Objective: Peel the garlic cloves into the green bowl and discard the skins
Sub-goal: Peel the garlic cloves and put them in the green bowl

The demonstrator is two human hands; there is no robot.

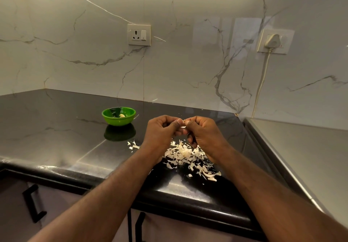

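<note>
We pinch a clove [184,122] between our left hand [162,131] and right hand [204,135], above the skins [185,154] on the bench [56,128] — its long axis hidden. The bowl [118,121] sits far left.

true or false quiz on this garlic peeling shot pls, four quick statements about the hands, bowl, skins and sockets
1. The left hand and right hand together pinch a garlic clove. True.
2. The green bowl is empty. False: a peeled clove lies in it.
3. The garlic skins are piled inside the bowl. False: they lie on the black countertop, below the hands.
4. A white plug sits in the far-right wall socket. True.
</note>
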